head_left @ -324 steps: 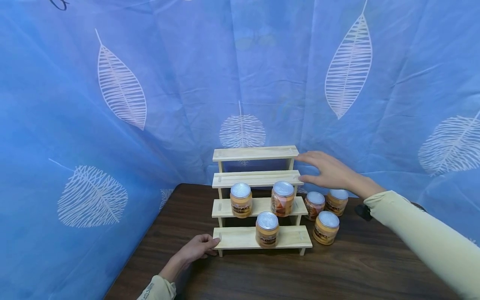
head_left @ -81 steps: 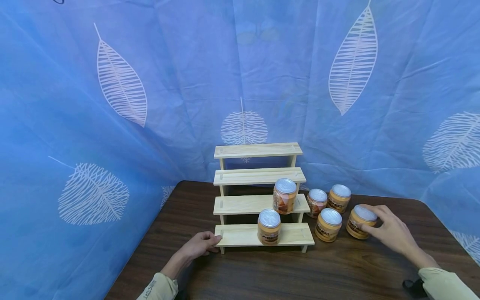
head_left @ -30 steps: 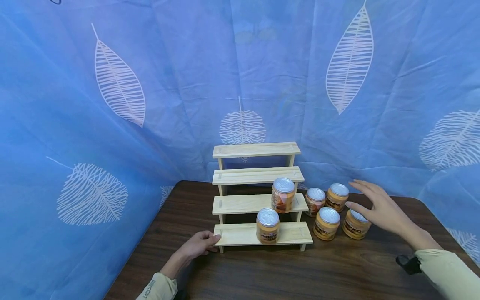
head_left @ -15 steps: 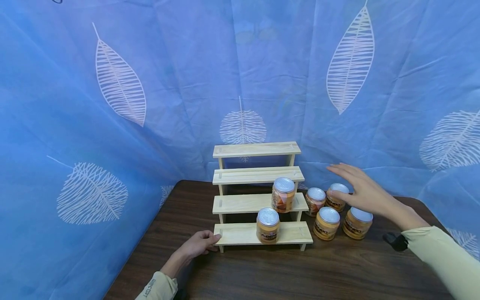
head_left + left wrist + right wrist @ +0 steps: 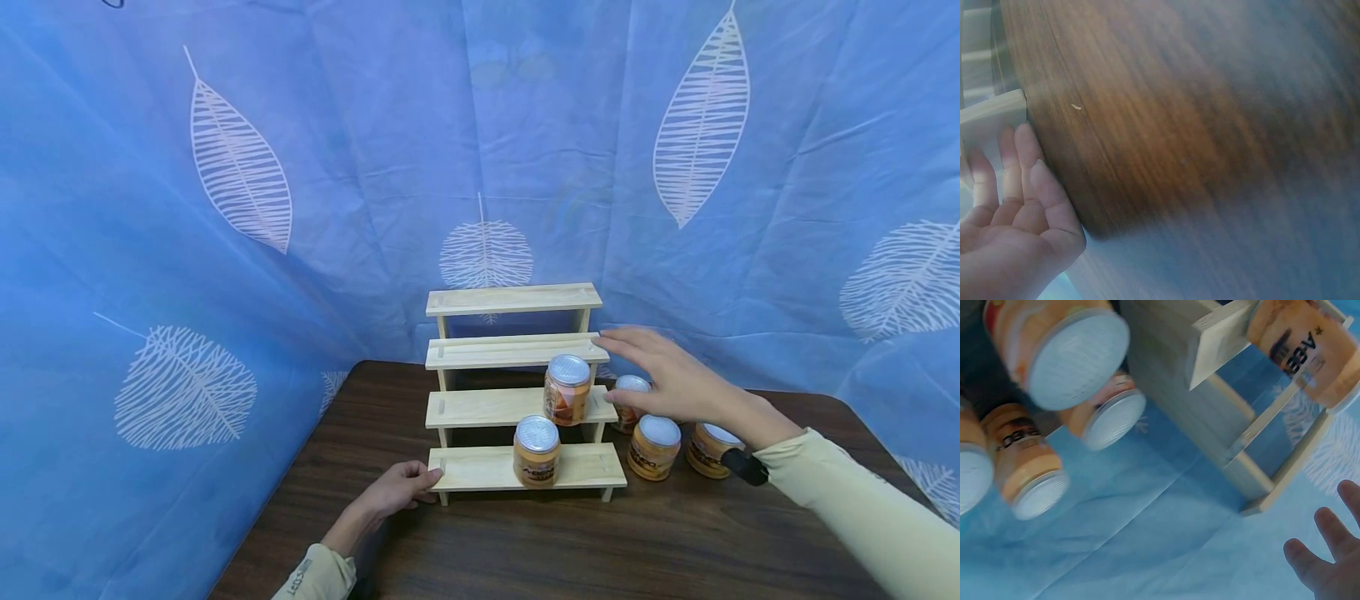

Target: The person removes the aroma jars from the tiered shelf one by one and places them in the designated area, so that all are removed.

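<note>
A four-step wooden display stand (image 5: 517, 408) stands on the dark table. My left hand (image 5: 393, 490) pinches the left end of its lowest board, thumb on top; the left wrist view shows the fingers (image 5: 1007, 156) against the pale wood. One orange jar with a silvery lid (image 5: 536, 454) sits on the lowest board, and a second jar (image 5: 567, 392) on the board above, toward the right. My right hand (image 5: 671, 379) hovers beside the stand's right side with spread fingers, holding nothing. In the right wrist view its fingertips (image 5: 1329, 528) show apart from the jars.
Right of the stand, several similar jars stand on the table, among them a front jar (image 5: 653, 450), a jar at its right (image 5: 705, 454) and one partly covered by my hand (image 5: 628, 417). A blue leaf-print cloth (image 5: 360, 167) hangs behind and to the left.
A jar left the second board and now stands on the table at the right, where my right hand released it. That hand then moved left toward the stand. My left hand stayed put.
</note>
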A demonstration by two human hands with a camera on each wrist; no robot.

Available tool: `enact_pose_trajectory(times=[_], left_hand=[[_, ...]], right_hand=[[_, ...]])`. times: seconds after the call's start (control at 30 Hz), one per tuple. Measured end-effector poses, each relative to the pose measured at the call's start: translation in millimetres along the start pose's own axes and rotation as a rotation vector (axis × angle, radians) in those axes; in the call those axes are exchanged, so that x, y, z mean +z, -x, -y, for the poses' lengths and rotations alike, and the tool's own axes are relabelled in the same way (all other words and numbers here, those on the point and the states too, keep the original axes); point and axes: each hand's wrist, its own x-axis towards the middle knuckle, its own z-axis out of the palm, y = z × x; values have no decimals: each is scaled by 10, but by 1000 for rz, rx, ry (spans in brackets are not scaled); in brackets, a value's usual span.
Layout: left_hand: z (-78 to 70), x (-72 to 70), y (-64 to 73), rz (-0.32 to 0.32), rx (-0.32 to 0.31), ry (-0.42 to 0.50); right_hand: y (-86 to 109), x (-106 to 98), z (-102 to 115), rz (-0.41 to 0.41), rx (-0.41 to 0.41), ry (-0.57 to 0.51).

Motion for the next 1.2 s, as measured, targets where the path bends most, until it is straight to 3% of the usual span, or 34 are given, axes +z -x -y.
enact_pose_trajectory(times=[0.53,1.2], left_hand=[[6,20,7,-23,-7,-3],[7,2,17,-4,6,0]], right_hand=[[-253,196,85,67,-42,7],[-308,453,19,68,-14,-75]])
